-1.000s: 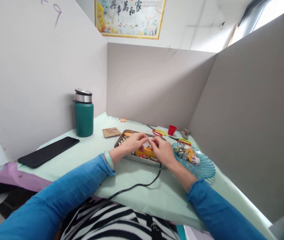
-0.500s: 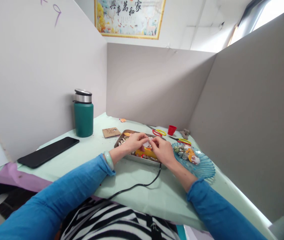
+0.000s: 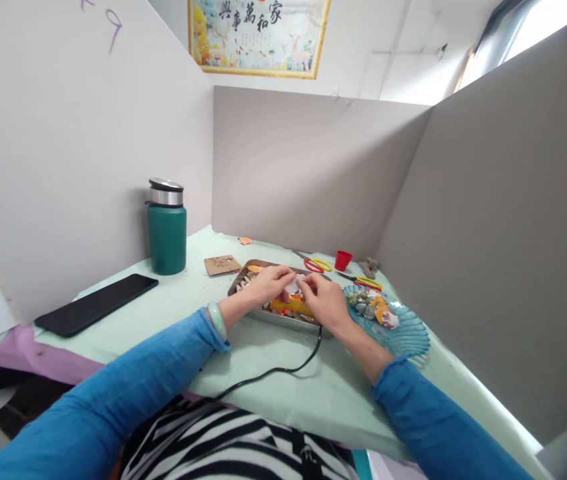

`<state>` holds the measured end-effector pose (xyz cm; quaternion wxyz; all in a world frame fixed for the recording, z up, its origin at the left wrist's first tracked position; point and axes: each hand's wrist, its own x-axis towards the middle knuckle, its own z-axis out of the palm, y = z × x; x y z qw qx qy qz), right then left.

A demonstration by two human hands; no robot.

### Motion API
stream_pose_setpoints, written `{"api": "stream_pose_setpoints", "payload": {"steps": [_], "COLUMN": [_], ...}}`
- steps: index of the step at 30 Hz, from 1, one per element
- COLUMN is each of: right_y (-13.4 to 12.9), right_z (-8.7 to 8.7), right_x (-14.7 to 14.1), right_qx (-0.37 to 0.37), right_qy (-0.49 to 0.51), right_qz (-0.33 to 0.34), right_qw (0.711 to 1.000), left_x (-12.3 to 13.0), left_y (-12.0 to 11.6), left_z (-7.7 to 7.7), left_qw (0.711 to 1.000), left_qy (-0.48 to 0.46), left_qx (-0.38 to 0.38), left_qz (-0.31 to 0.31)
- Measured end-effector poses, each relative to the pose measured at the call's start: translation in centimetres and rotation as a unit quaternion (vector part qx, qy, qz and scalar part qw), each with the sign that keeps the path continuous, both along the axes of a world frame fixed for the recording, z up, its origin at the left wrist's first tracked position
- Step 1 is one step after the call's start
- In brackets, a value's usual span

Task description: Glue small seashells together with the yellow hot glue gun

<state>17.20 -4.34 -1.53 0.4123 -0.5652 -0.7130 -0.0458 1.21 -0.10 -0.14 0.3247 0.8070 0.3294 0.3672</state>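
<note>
Over a metal tray (image 3: 281, 322) my left hand (image 3: 269, 284) and my right hand (image 3: 327, 301) meet fingertip to fingertip. Both pinch a small whitish piece (image 3: 293, 287), partly hidden by the fingers; its exact kind cannot be made out. Below them in the tray lies a yellow corded tool (image 3: 290, 307) with a small red light, which looks like a glue gun. Shell-like bits (image 3: 244, 283) fill the tray's left part. Close by my right wrist is a blue glass plate (image 3: 412, 337) bearing grey-green clumps and orange and white pieces.
A black cord (image 3: 268, 371) runs from the tray toward my lap. Scissors (image 3: 319, 265), more scissors (image 3: 367, 283) and a red cup (image 3: 343, 260) lie behind. Leftward are a brown card (image 3: 222, 265), a green bottle (image 3: 166, 239) and a black phone (image 3: 97, 305). Grey partitions (image 3: 308, 167) surround the table.
</note>
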Motion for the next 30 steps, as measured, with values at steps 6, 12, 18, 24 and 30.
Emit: {"api": "stream_pose_setpoints", "payload": {"steps": [6, 12, 18, 24, 30], "right_y": [-0.05, -0.01, -0.02, -0.16, -0.03], "right_z": [0.1, 0.06, 0.04, 0.16, 0.01], "right_x": [-0.02, 0.02, 0.05, -0.09, 0.04], "right_qx": [-0.002, -0.003, -0.002, -0.003, 0.002], "right_qy": [0.001, 0.0, 0.0, -0.001, -0.008], "right_qz": [-0.003, -0.001, 0.005, 0.008, 0.011], "right_qw": [1.0, 1.0, 1.0, 1.0, 1.0], "left_x": [0.0, 0.08, 0.05, -0.01, 0.11], "left_y": [0.02, 0.06, -0.02, -0.07, -0.23], "left_z": [-0.06, -0.01, 0.06, 0.02, 0.15], "left_qw": [1.0, 1.0, 1.0, 0.999, 1.0], "left_qy": [-0.012, -0.002, -0.007, -0.023, -0.015], "left_qx": [-0.023, 0.0, -0.007, -0.027, -0.007], "left_qz": [-0.01, 0.0, -0.001, -0.004, 0.005]}}
